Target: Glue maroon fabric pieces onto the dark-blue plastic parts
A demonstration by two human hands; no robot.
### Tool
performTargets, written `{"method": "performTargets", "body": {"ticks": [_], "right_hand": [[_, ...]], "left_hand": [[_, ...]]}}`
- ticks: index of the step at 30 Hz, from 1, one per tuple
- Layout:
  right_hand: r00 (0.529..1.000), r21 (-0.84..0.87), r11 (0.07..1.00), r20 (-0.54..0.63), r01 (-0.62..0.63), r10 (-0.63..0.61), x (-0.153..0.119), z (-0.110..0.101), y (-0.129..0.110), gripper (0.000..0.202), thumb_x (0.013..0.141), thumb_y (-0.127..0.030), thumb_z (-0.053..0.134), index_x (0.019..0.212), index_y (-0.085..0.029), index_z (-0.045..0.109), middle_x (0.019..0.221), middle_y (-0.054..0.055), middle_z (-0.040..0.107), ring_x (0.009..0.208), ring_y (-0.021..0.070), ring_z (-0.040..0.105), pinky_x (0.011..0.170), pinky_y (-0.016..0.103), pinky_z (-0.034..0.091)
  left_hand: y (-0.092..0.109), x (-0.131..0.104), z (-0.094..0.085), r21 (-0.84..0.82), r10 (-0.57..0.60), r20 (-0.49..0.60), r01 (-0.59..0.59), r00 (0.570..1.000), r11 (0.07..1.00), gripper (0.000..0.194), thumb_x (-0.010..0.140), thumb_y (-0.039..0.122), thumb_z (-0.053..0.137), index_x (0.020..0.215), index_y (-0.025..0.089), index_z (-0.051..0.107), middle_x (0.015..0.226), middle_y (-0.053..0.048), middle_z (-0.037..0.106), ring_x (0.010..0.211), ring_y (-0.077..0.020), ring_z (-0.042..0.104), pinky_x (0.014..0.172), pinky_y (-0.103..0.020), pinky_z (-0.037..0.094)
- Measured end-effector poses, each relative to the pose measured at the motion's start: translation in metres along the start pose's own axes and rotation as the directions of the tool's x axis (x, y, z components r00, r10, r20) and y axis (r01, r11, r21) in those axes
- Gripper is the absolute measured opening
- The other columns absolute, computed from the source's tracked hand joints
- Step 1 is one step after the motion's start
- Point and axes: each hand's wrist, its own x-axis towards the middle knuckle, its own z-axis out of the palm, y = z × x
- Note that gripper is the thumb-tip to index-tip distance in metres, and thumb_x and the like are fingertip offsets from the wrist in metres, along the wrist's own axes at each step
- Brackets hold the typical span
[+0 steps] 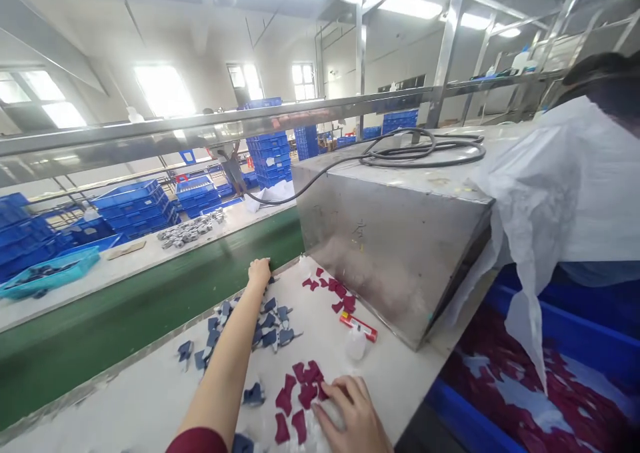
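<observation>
Maroon pieces (307, 395) lie on a white table (135, 413) just beside a person's right hand (356, 414), its fingers curved and partly open, their hold unclear. Beyond scattered blue-grey parts (269, 338), the left hand (259, 271) nears a green belt (140, 313); its fingers' spread and hold cannot be told.

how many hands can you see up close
2: the left hand over the near edge of the green belt, and the right hand beside the maroon pieces. Other people's hands may be hidden.
</observation>
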Motion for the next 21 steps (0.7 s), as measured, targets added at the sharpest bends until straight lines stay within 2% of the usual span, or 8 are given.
{"method": "performTargets", "body": {"ticks": [2,5,9,12,14,16,19,21], "right_hand": [[0.998,0.000,0.998,0.001,-0.061,0.061,0.001,0.000,-0.004,0.005,0.092,-0.028,0.062,0.093,-0.025,0.066,0.082,0.004,0.065,0.076,0.0205,0.065,0.065,0.030,0.058],[0.989,-0.004,0.990,-0.029,-0.144,0.144,0.002,0.000,-0.011,0.017,0.098,-0.032,0.053,0.091,-0.024,0.066,0.083,0.005,0.064,0.079,0.0215,0.064,0.067,0.033,0.056],[0.991,-0.025,0.990,-0.003,-0.136,0.136,0.002,-0.003,-0.015,0.027,0.103,-0.035,0.043,0.093,-0.023,0.064,0.086,0.006,0.064,0.082,0.0221,0.062,0.072,0.036,0.053],[0.989,-0.044,0.988,0.006,-0.145,0.146,-0.001,-0.006,-0.014,0.032,0.105,-0.035,0.038,0.088,-0.022,0.063,0.084,0.007,0.065,0.081,0.0233,0.060,0.073,0.037,0.051],[0.986,-0.019,0.986,0.002,-0.166,0.166,-0.004,-0.009,-0.012,0.032,0.105,-0.035,0.038,0.090,-0.021,0.063,0.084,0.008,0.066,0.083,0.0240,0.061,0.075,0.038,0.050],[0.981,0.031,0.981,0.001,-0.193,0.193,-0.006,-0.012,-0.010,0.031,0.104,-0.037,0.040,0.095,-0.019,0.064,0.085,0.009,0.067,0.084,0.0237,0.062,0.076,0.037,0.049],[0.967,0.116,0.961,0.039,-0.253,0.250,-0.007,-0.018,-0.012,0.034,0.101,-0.044,0.045,0.100,-0.017,0.066,0.086,0.010,0.068,0.079,0.0223,0.063,0.071,0.034,0.050],[0.950,0.188,0.932,0.104,-0.310,0.295,-0.006,-0.021,-0.021,0.035,0.099,-0.046,0.048,0.100,-0.018,0.068,0.089,0.010,0.070,0.079,0.0218,0.063,0.069,0.033,0.051]], "left_hand": [[-0.006,-0.001,-0.006,-0.029,0.002,0.004,-0.001,1.000,1.000,0.035,0.095,0.033,0.063,0.127,0.018,0.059,0.127,-0.010,0.062,0.107,-0.0246,0.065,0.088,-0.044,0.057],[-0.017,-0.014,-0.015,-0.074,0.014,0.012,-0.013,1.000,0.997,0.032,0.095,0.033,0.063,0.122,0.016,0.062,0.123,-0.010,0.064,0.105,-0.0237,0.066,0.088,-0.044,0.057],[-0.032,-0.064,-0.026,-0.149,0.092,0.008,-0.089,0.996,0.985,0.016,0.092,0.018,0.060,0.099,0.018,0.074,0.099,-0.007,0.075,0.096,-0.0227,0.069,0.092,-0.037,0.055],[-0.043,-0.131,-0.034,-0.196,0.101,-0.051,-0.109,0.994,0.975,0.025,0.091,0.016,0.054,0.100,0.022,0.076,0.112,-0.007,0.074,0.110,-0.0255,0.066,0.100,-0.037,0.051],[-0.049,-0.188,-0.036,-0.241,0.082,-0.135,-0.113,0.987,0.964,0.027,0.095,0.022,0.049,0.106,0.022,0.073,0.123,-0.008,0.071,0.118,-0.0263,0.062,0.105,-0.040,0.047],[-0.053,-0.250,-0.031,-0.328,0.070,-0.252,-0.153,0.965,0.932,0.026,0.097,0.032,0.049,0.106,0.022,0.072,0.118,-0.010,0.072,0.115,-0.0273,0.064,0.103,-0.042,0.048],[-0.055,-0.338,-0.008,-0.435,-0.060,-0.225,-0.045,0.972,0.899,0.028,0.089,0.043,0.063,0.107,0.023,0.070,0.109,-0.010,0.074,0.107,-0.0293,0.067,0.096,-0.044,0.053],[-0.054,-0.380,0.014,-0.479,-0.114,-0.169,0.020,0.979,0.878,0.036,0.080,0.044,0.074,0.110,0.024,0.070,0.113,-0.010,0.072,0.107,-0.0307,0.067,0.094,-0.044,0.054]]}}
